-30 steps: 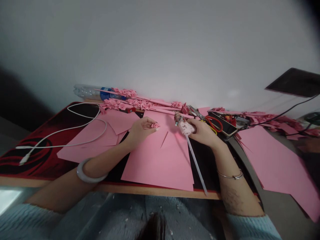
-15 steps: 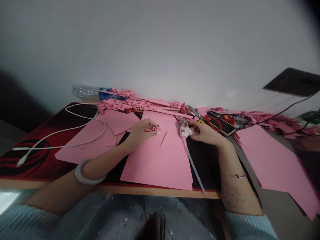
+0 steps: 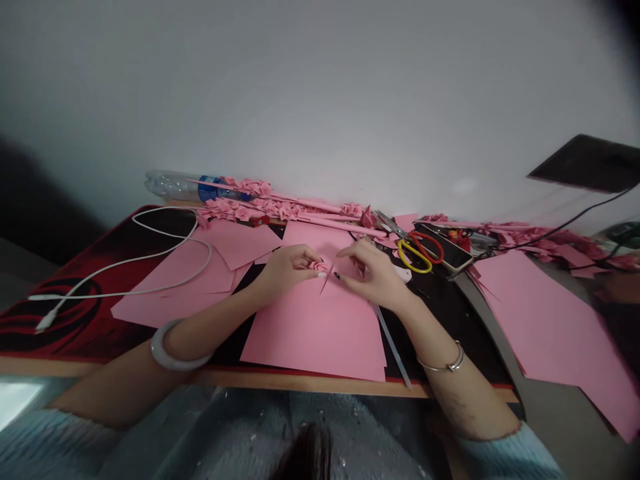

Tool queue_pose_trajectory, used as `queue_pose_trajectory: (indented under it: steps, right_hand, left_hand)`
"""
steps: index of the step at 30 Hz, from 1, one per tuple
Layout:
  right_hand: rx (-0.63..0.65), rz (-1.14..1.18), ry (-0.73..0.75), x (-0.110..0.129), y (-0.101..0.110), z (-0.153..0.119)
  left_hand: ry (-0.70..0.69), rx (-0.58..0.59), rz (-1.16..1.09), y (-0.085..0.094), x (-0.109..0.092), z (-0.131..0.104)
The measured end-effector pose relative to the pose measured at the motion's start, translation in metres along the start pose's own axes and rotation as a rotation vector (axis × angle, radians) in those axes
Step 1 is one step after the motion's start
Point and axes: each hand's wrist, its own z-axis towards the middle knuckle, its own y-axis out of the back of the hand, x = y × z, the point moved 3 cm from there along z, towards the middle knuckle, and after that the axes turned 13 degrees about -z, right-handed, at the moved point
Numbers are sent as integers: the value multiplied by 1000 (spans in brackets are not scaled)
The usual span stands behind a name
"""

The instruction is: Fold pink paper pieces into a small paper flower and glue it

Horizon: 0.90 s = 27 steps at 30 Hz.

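A small folded pink paper flower (image 3: 319,267) is pinched between the thumb and fingers of my left hand (image 3: 287,270). Close on its right is my right hand (image 3: 370,270), thumb and fingers apart, holding nothing I can see. A thin pink paper strip (image 3: 326,280) lies on the pink sheets (image 3: 315,333) between the hands. The pale glue gun (image 3: 403,273) is mostly hidden behind my right hand, and its clear glue stick (image 3: 395,350) points toward the table's front edge.
Scissors with red and yellow handles (image 3: 415,255) lie beside a phone (image 3: 447,252). Pink paper flowers (image 3: 287,211) and a plastic bottle (image 3: 175,183) line the wall. A white cable (image 3: 125,293) crosses the left sheets. More pink paper (image 3: 555,327) is at right.
My right hand has let go of the glue gun and moved left, close to the flower. The yellow scissor handle has come into view. My left hand still pinches the flower.
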Motion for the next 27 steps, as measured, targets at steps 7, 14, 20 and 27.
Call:
queue_pose_trajectory:
  steps: [7, 14, 20, 27]
  right_hand:
    - [14, 17, 16, 13, -19, -2]
    - [17, 6, 32, 12, -21, -3]
    - [40, -3, 27, 13, -23, -4]
    - [28, -50, -22, 11, -27, -5]
  left_hand:
    - [50, 53, -59, -6, -2, -2]
    - [61, 67, -56, -7, 2, -3]
    - [81, 64, -66, -8, 0, -3]
    - [92, 74, -83, -8, 0, -3]
